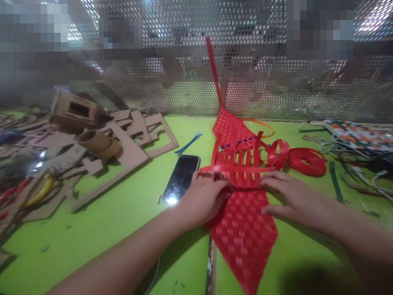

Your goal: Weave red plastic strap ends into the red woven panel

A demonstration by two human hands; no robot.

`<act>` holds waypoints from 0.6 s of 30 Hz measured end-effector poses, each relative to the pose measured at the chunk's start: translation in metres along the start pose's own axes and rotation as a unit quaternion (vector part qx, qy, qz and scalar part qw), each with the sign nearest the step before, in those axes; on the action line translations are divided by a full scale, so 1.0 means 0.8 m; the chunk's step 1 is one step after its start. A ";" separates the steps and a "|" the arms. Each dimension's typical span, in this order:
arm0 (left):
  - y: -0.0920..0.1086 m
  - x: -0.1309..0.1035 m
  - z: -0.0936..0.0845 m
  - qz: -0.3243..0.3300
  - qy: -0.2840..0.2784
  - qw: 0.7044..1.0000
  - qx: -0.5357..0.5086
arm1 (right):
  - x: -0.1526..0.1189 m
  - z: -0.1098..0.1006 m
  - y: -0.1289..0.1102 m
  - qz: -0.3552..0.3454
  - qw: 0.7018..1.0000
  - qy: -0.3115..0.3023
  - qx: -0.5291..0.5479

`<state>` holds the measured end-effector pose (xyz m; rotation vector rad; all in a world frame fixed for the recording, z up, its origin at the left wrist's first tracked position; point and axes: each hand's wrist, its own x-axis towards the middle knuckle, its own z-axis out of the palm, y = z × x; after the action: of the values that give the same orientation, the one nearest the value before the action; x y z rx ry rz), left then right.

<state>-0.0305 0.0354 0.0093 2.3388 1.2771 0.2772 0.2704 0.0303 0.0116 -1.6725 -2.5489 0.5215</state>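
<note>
A red woven piece (245, 225) made of flat strips lies on the green table, its pointed lower end toward me. Above its dense part, lengthwise strips run apart with gaps, crossed by a loose red strip (227, 168). My left hand (208, 194) rests on the weave's left edge, fingers curled over it; what its fingertips hold is hidden. At the right edge, my right hand (285, 194) has its thumb and fingers apart, fingertips touching the weave. Farther up sits another woven section (231, 127) with a blue-checked row. Red curls lead to a coiled red roll (307, 161).
Left of the weave lies a phone (181, 177), with a blue strip (188, 142) beyond it. Cardboard pieces (132, 159) and a cardboard tube (98, 144) fill the left. A perforated metal screen (184, 90) stands behind. Cables and a patterned woven piece (362, 135) are at right.
</note>
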 end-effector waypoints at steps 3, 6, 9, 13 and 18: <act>-0.001 0.000 0.003 -0.004 0.015 1.000 0.003 | 0.001 0.000 0.001 0.004 1.000 0.004 0.001; -0.001 0.001 0.006 -0.001 0.013 1.000 0.006 | 0.002 -0.001 0.003 0.003 1.000 -0.002 0.004; -0.001 0.004 0.008 -0.004 0.015 1.000 0.001 | 0.004 -0.002 0.004 0.002 1.000 -0.010 0.005; 0.000 0.006 0.010 -0.008 0.018 1.000 -0.012 | 0.004 -0.004 0.003 0.007 1.000 -0.018 0.000; 0.003 0.005 0.005 -0.004 0.012 1.000 -0.004 | 0.002 -0.004 0.002 0.004 1.000 -0.012 -0.001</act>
<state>-0.0247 0.0362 0.0070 2.3298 1.2949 0.3079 0.2717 0.0330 0.0143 -1.6887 -2.5621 0.5428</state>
